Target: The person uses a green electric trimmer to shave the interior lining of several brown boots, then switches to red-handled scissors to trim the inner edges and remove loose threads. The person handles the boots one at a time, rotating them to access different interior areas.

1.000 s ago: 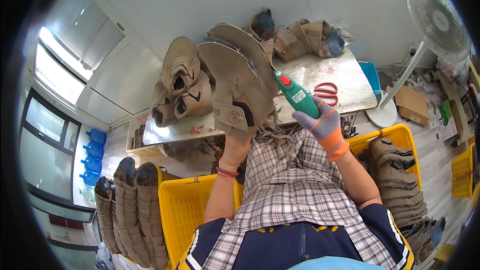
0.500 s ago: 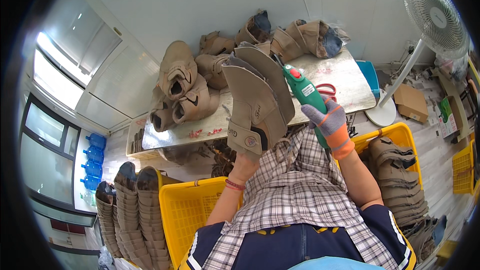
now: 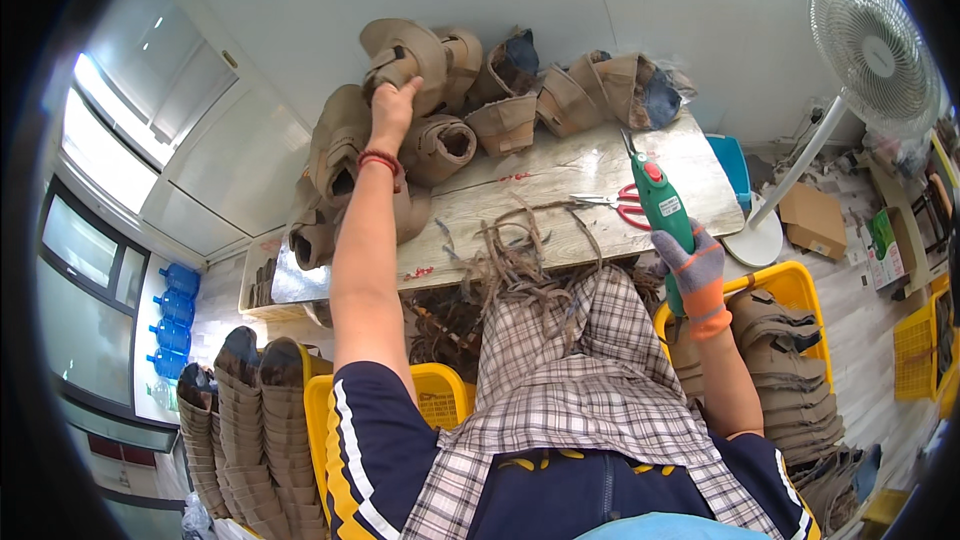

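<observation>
My bare left hand (image 3: 395, 112) is stretched out to the pile at the back left of the table, its fingers closed on a tan boot upper (image 3: 412, 52). More tan boot uppers (image 3: 440, 147) are heaped beside and beneath it. In a grey and orange glove, my right hand (image 3: 695, 265) grips green electric scissors (image 3: 662, 195) with a red button, their narrow tips pointing up and away. Red-handled scissors (image 3: 630, 206) lie on the table just left of that tool. Brown trimmed strips (image 3: 520, 250) hang over the near table edge and onto my checked apron.
Yellow crates (image 3: 800, 285) stand on both sides of me, the right one holding stacked uppers. Tall stacks of uppers (image 3: 240, 410) rise at the left. A white fan (image 3: 875, 55), a blue bin (image 3: 732, 168) and a cardboard box (image 3: 812, 220) are at the right.
My left hand has moved from in front of me to the back-left pile, with an upper in its grip there. My right hand, still holding the green tool, has shifted slightly right and down.
</observation>
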